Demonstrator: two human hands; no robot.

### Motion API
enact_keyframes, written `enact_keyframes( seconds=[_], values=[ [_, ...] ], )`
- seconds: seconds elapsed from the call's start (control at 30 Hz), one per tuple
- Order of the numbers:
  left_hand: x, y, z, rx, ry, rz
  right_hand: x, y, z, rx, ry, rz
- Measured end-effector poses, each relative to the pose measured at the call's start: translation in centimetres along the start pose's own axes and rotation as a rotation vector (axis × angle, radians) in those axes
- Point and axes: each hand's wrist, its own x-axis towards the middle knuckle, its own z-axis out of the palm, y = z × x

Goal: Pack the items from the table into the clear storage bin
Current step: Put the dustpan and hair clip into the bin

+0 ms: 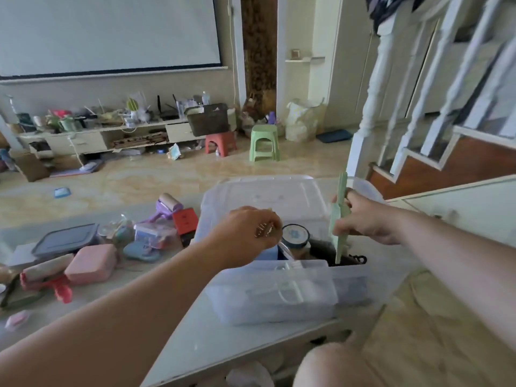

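Clear bin point(279, 297) on the tabletop point(212, 342) already part full, my right hand point(363, 219) gripping a green stick point(339, 227) upright inside it, my left hand point(248, 236) pinching a small gold clip point(264, 229) above, pink case point(90, 263) and other clutter left.

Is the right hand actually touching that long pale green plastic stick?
Touching. The head view shows the right hand with fingers curled around the long pale green plastic stick, holding it upright.
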Motion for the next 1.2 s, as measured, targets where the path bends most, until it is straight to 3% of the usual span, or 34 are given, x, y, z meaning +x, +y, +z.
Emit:
enact_keyframes(
  seconds=[0.17,0.23,0.53,0.73,0.9,1.2],
  values=[
    [3.9,1.3,4.0,-0.043,-0.115,0.007,2.8,2.5,-1.2,0.209,0.044,0.101],
    [5.2,1.4,5.0,-0.049,-0.122,-0.014,3.9,2.8,-1.2,0.168,0.033,0.132],
    [6.8,1.8,7.3,-0.056,0.01,-0.019,5.1,1.9,0.1,-0.918,-0.146,0.247],
    [6.9,1.1,8.0,0.022,0.006,0.049,5.1,2.3,1.2,-1.332,-0.314,0.32],
    [7.1,0.3,8.3,0.012,0.038,0.068,6.1,2.5,0.0,-1.043,0.158,-0.003],
    [7.1,0.2,8.0,-0.135,-0.026,0.064,3.7,0.0,1.4,-0.241,-0.254,-0.216]
  ],
)
